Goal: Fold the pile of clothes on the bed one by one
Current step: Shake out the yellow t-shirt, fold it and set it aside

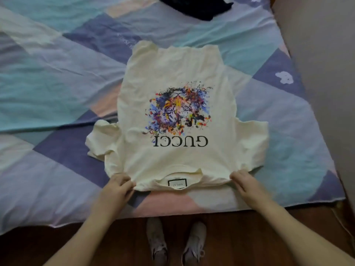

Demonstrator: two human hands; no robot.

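Head view: cream T-shirt [172, 116] lies flat on the bed [57, 73], print side up, collar toward the person, hem toward the far end. Colourful animal print and lettering read upside down from here. Left sleeve is crumpled and bunched, right sleeve lies flatter, spread out to the side. Left hand [117, 186] pinches the shoulder edge just left of the collar, fingers curled on the cloth. Right hand [245, 182] rests on the opposite shoulder, fingers on the fabric edge; looks like a grip, though the thumb is hidden so the hold is not fully clear. Hands are well apart, one at each shoulder.

Dark garment [196, 6] sits at the far end of the bed, cut off by the frame top, not folded as far as can be seen. The person's shoes [175, 240] show on the wood floor [38, 250] below the bed edge.

Progress, judged: the shirt is only spread out, no fold made in it yet. Sleeves need bringing in, then the body folded over. At least the dark piece is left after this one. No finished folded stack is visible in frame, so the task looks early.
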